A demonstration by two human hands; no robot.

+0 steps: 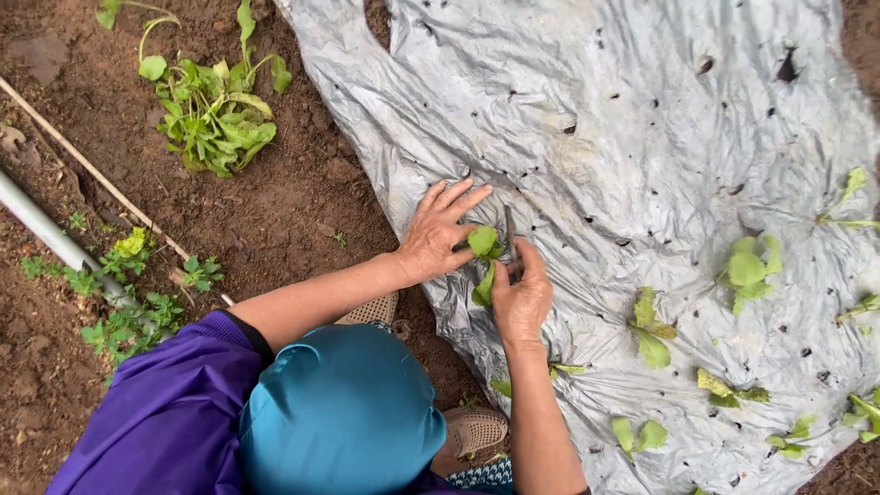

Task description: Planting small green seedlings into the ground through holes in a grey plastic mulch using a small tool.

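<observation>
Fingers (456,203) of the left hand (438,236) lie spread and flat on the grey plastic sheet (623,128), thumb touching the seedling (483,246) at its planting hole. Right hand (522,298), just below the seedling, is clenched around a thin dark tool (510,229) pointing up beside it. Best to keep the sheet pinned and firm the soil without bending the leaves.

Above your left hand (438,234) and right hand (521,298), the wrinkled grey plastic sheet (596,110) lies bare, so you have open room there. To your right, small green seedlings (747,270) dot the sheet with gaps between them. On the brown soil (275,211) to the left, a heap of pulled green plants (215,115), a thin pale stick (92,170) and a grey pipe (46,229) block the way.
</observation>
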